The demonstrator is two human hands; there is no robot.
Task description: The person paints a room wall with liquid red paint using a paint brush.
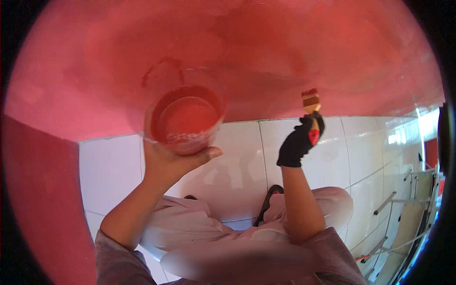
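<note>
In my bare left hand is a clear plastic tub, tilted so that its inside faces me. Red paint lies in the bottom and coats the inner wall. My right hand, in a black glove, grips a paintbrush by its wooden, red-tipped handle. Its bristles point up towards the wall and are red with paint; whether they touch the wall I cannot tell. The wall before me is pink-red, with darker, wet-looking red patches higher up.
White glossy floor tiles meet the foot of the wall. A darker red wall forms a corner at the left. On the right, metal-legged furniture stands on the floor. My bent knees and a dark shoe are below my hands.
</note>
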